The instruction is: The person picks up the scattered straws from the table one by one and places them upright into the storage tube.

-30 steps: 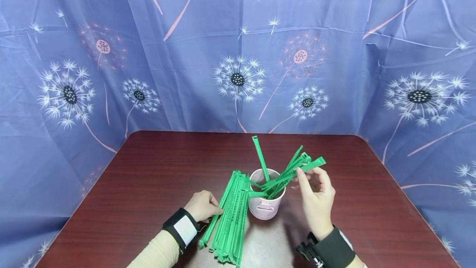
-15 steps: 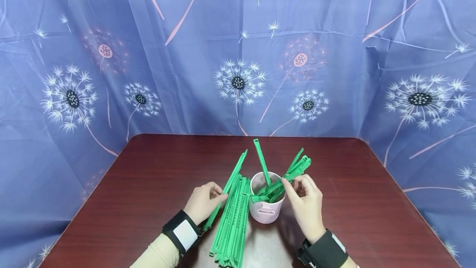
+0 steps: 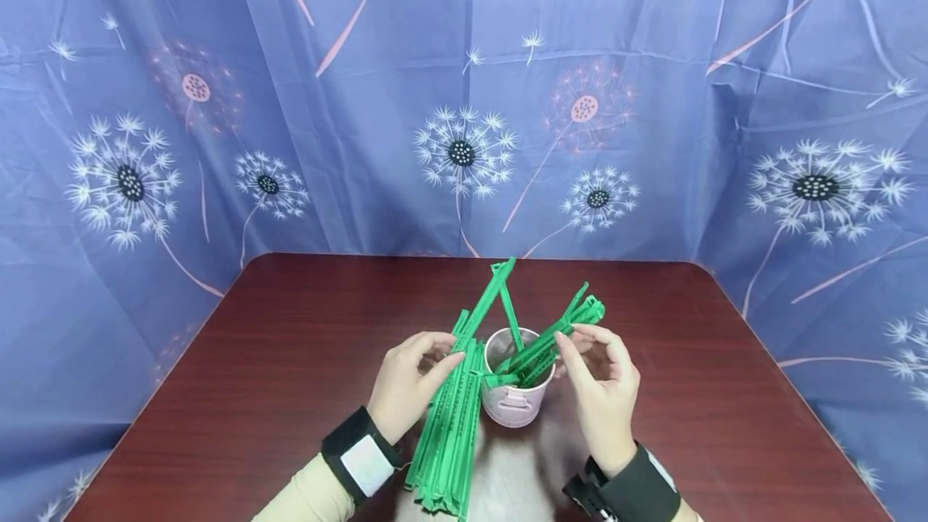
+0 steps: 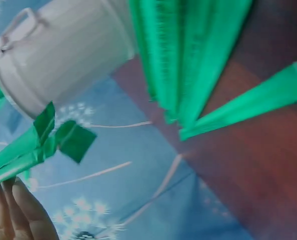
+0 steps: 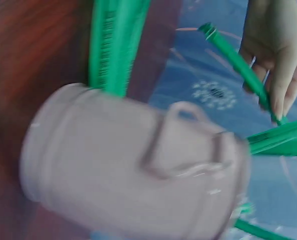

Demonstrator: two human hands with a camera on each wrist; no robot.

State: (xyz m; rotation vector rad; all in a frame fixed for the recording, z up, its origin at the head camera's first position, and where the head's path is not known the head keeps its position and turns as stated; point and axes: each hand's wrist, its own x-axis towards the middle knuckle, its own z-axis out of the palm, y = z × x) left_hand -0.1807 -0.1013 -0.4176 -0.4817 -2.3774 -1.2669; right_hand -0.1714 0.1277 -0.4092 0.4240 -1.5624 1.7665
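My left hand (image 3: 408, 381) pinches a long green wrapped straw (image 3: 484, 303) between thumb and fingers, over a bundle of printed green wrapped straws (image 3: 448, 441). In the left wrist view its fingers (image 4: 26, 215) grip near a flared green end (image 4: 71, 140). A pale pink bucket (image 3: 513, 408) stands just right of the bundle, with several straws (image 3: 547, 345) leaning out of it. My right hand (image 3: 605, 385) has its thumb and forefinger around these leaning straws at the bucket's right rim. No right-hand fingers are discernible in the right wrist view.
The dark red-brown table (image 3: 341, 304) ends at a far edge before a blue dandelion-print curtain (image 3: 362, 143). One straw (image 3: 511, 316) leans toward the back of the bucket. A loose straw (image 4: 248, 105) angles away from the bundle.
The left hand has lifted a straw from the bundle's left side, up and to the right. The right hand has moved left; the straw it held now rests lower in the bucket.
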